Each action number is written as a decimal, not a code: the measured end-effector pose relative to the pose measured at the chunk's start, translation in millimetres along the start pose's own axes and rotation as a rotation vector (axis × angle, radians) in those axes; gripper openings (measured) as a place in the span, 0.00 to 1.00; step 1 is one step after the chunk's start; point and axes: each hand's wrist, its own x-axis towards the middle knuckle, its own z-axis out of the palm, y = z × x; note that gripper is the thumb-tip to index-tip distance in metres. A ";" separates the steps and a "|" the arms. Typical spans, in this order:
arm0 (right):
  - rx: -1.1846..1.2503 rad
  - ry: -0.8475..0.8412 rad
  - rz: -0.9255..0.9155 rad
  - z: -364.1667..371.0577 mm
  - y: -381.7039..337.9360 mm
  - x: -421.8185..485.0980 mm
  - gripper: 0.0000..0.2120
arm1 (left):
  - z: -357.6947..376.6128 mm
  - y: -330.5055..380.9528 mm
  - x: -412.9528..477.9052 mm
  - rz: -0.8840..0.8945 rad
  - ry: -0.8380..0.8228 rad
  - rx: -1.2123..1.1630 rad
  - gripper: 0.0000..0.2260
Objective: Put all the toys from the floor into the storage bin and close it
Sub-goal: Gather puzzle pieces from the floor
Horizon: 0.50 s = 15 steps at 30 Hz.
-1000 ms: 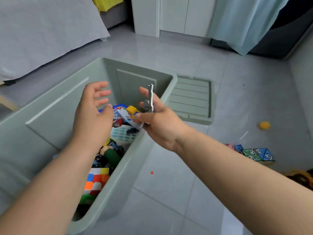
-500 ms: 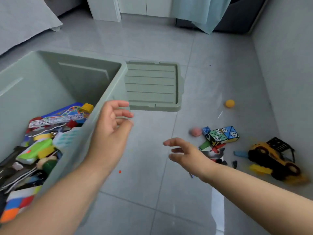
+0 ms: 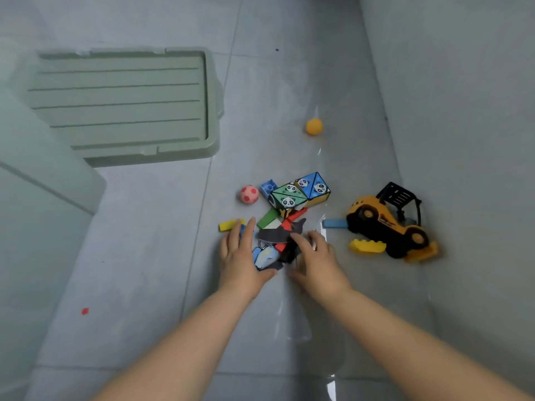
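Two hands, the left hand point(image 3: 241, 257) and right hand point(image 3: 317, 260), are spread wide around a heap of flat toy pieces point(image 3: 275, 241) on the floor point(image 3: 144, 256); nothing is gripped.

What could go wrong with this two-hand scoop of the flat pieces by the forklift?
1. The left hand and right hand flank a loose pile of flat pieces; thin ones may slip out on the lift.
2. The orange ball and pink ball lie apart from the pile and could roll if nudged.
3. The lid lies on the floor, so the bin cannot be closed yet.
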 end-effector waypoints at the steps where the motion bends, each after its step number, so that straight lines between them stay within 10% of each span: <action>1: -0.005 -0.004 -0.030 -0.9 -0.4 4.7 0.29 | 3.3 -3.0 3.9 0.013 -0.006 0.033 0.49; 9: 0.141 0.107 -0.049 6.0 6.0 14.8 0.12 | 24.3 -2.9 5.4 0.052 -0.022 0.168 0.35; 15: 0.087 0.194 0.085 10.5 0.3 -0.6 0.29 | 32.6 -9.4 -11.2 -0.027 0.098 0.310 0.31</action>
